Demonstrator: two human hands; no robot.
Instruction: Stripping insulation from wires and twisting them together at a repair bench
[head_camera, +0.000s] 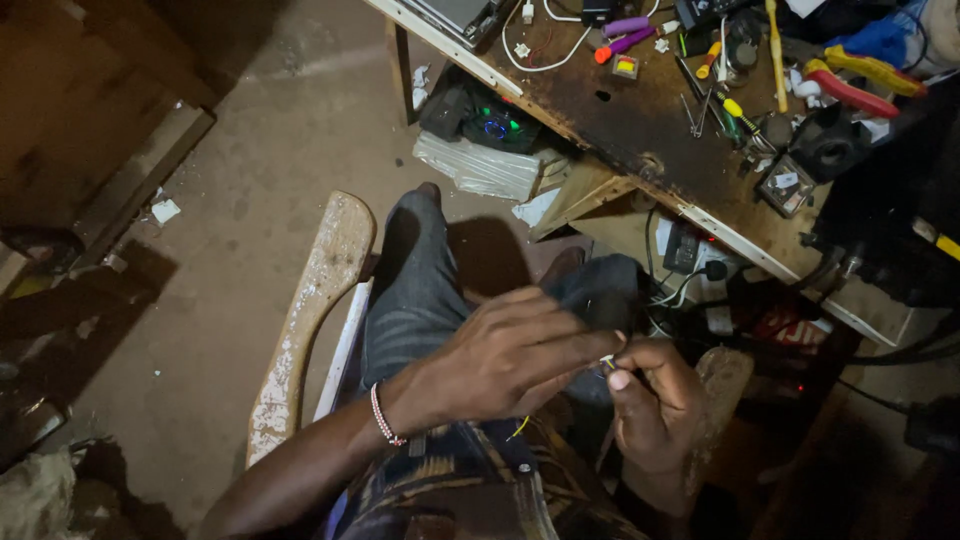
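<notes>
My left hand and my right hand meet over my lap, above my jeans-clad knees. Between the fingertips of both hands is a small pale wire end or connector, pinched from either side. A thin yellow wire hangs below my left hand. A beaded bracelet circles my left wrist. What the wire leads to is hidden under my hands.
A worn workbench at upper right carries screwdrivers, pliers with red and yellow handles, cables and small parts. Under it lie a device with green lights, a wrapped bundle and a power strip. A white-stained wooden chair arm stands on my left.
</notes>
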